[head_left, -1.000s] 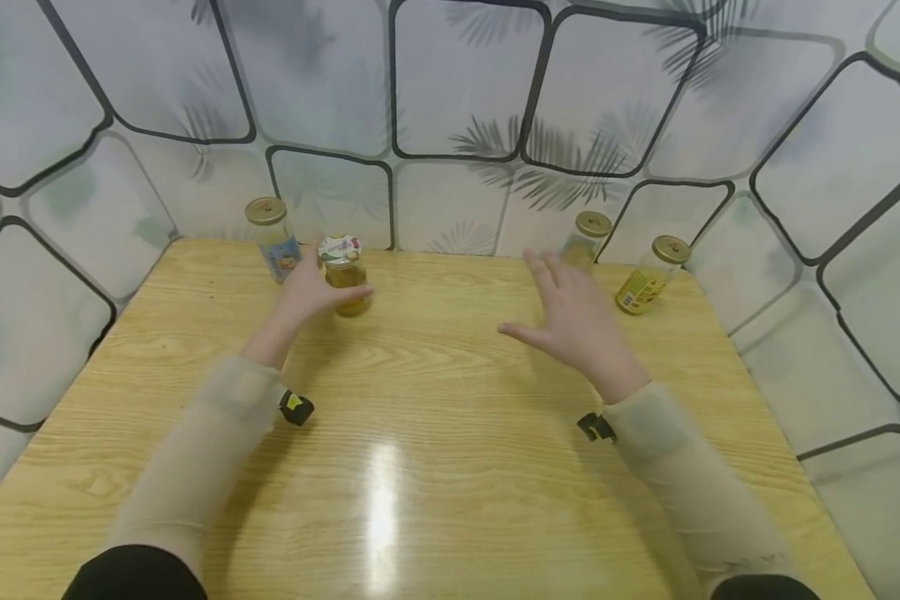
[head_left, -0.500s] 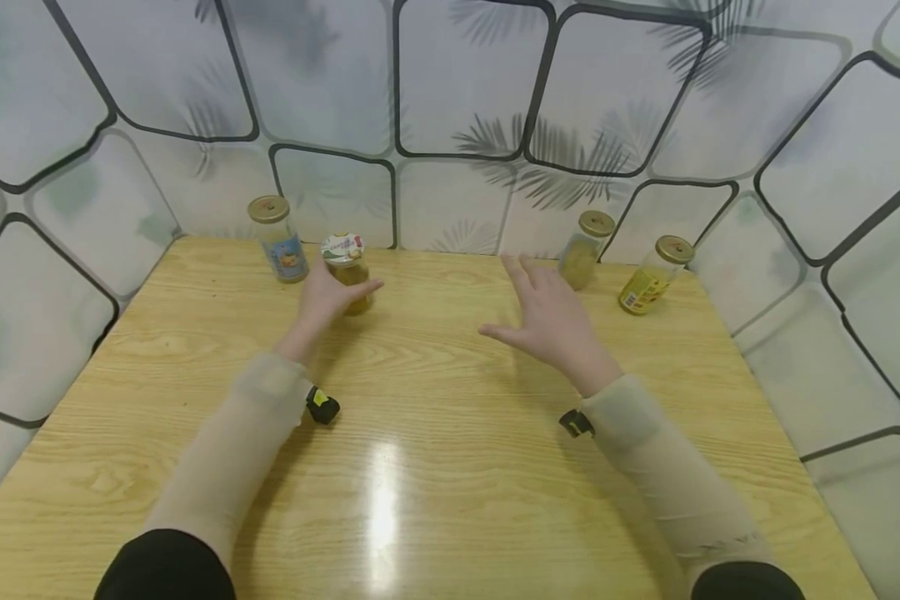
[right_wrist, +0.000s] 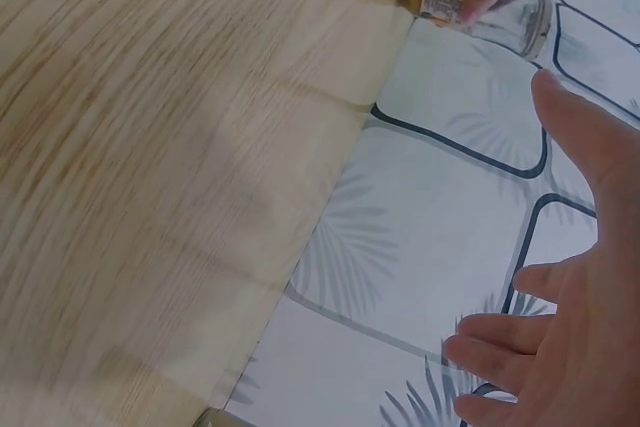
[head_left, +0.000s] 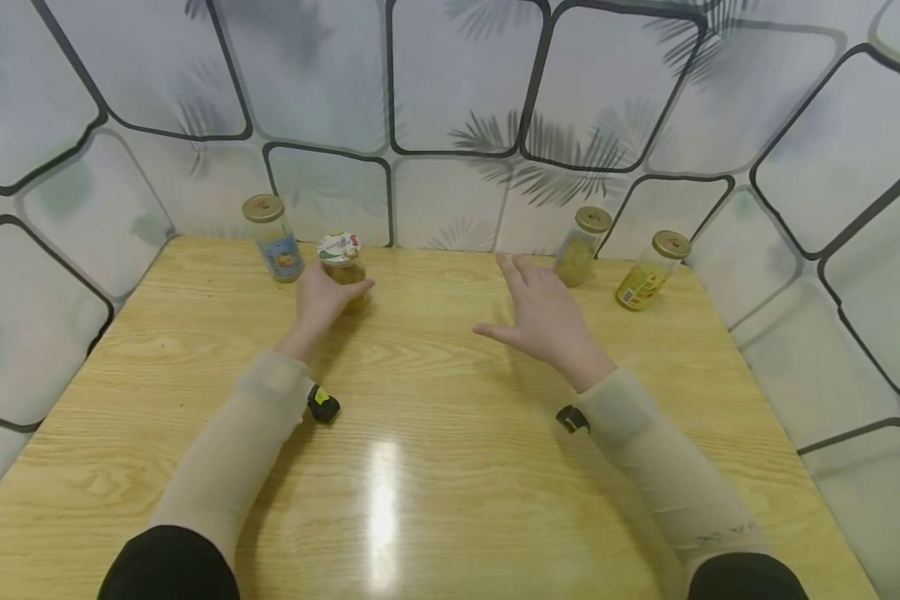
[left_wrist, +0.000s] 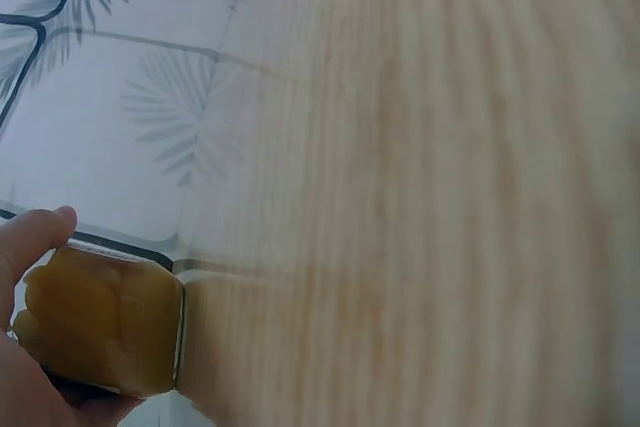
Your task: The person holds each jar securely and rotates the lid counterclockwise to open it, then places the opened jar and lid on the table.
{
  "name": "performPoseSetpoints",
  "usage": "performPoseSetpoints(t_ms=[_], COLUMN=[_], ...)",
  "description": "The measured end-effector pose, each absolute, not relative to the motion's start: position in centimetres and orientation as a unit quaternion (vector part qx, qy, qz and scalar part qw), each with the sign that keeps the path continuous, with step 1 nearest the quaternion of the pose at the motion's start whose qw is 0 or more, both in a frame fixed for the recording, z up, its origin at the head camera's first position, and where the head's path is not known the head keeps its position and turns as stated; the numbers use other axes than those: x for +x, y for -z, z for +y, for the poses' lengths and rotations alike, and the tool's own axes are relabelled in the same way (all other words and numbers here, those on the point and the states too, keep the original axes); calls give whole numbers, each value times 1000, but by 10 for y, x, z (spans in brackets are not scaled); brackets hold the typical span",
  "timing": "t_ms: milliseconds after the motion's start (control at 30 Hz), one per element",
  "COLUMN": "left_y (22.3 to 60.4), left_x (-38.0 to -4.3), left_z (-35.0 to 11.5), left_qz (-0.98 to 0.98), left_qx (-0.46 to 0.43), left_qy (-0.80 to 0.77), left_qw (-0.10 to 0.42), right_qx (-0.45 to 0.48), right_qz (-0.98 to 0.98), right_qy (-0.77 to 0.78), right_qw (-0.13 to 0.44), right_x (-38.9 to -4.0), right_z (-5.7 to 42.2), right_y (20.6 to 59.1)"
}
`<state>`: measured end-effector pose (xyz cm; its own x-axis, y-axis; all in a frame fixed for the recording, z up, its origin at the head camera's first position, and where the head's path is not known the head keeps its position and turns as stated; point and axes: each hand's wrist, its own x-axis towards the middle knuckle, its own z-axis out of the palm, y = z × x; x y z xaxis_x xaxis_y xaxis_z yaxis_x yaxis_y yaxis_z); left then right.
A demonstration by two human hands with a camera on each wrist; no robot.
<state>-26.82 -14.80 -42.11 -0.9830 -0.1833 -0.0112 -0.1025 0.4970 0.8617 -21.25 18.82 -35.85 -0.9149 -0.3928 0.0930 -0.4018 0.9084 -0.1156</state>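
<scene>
My left hand [head_left: 321, 298] grips a small glass jar with amber-coloured contents and a patterned white lid [head_left: 340, 247], its thumb across the front. In the left wrist view, the fingers curve about the jar [left_wrist: 105, 322], which holds yellowish chunks; a small label on the jar [right_wrist: 440, 4] faces the right wrist camera. The jar stands near the table's back edge. Held over the table to the right, my right hand [head_left: 543, 317] has its fingers and thumb spread and nothing in its grasp. Its palm side [right_wrist: 570, 337] shows in the right wrist view.
A gold-lidded jar with a blue label [head_left: 281, 254] stands left of the left hand. Two more gold-lidded jars, a plain one [head_left: 576, 258] and one with a yellow label [head_left: 642, 285], stand back right. Patterned panels [head_left: 450, 200] border the wooden table [head_left: 450, 467].
My left hand has shifted right from beside the blue-labelled jar and closed round the white-lidded jar. My right hand has moved left, away from the two right-hand jars, staying spread.
</scene>
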Motion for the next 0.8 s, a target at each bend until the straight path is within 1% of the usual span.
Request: performPoseSetpoints(t_ms=[233,400,800], left_y=[420,410,380], left_x=[-263,-260,-240], left_z=[-143,-133,-99], left_qz=[-863,-874,-890], left_qx=[69,38,-45], left_qy=[496,479,451], left_qw=[57,73,49], right_qx=[211,213,227], right_qz=[-975,-974,-967], right_qy=[-56,-49,-63], right_qw=[33,56,94], right_x=[-212,-213,-209], right_z=[183,180,172], right_y=[355,353,341])
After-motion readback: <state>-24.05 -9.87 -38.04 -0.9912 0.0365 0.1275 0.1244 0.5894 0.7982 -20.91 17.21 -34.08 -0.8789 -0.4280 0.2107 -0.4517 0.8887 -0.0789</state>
